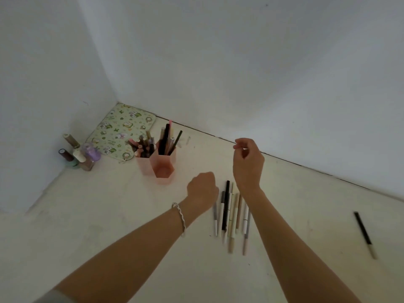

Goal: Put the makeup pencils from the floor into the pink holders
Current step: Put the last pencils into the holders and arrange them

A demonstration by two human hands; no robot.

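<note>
Two bare forearms stretch out over the pale floor (109, 226), the left wrist wearing a braided bracelet (181, 217). The left hand (202, 189) hovers at the far end of the row of makeup pencils (231, 215), knuckles up and fingers curled under. Whether it has one pinched, I cannot tell. The right hand (248, 162) is raised just beyond the row, fingers loosely bent and thumb near forefinger, with nothing visible in it.

The row lies side by side between the two wrists. One stray black pencil (364, 232) lies well apart to the right. The pink holders (162, 165) stand touching near the corner, both already bristling with pencils.

To my eye the step is a pick-up. Taking one pencil by its end and lifting it clear would keep the neighbours from rolling, and sliding it in tip-down at a gap would keep the light holders from tipping.

The patterned mat (122, 130) carries small print, too small to read. The nail polish bottles (78, 154) show no legible labels.
</note>
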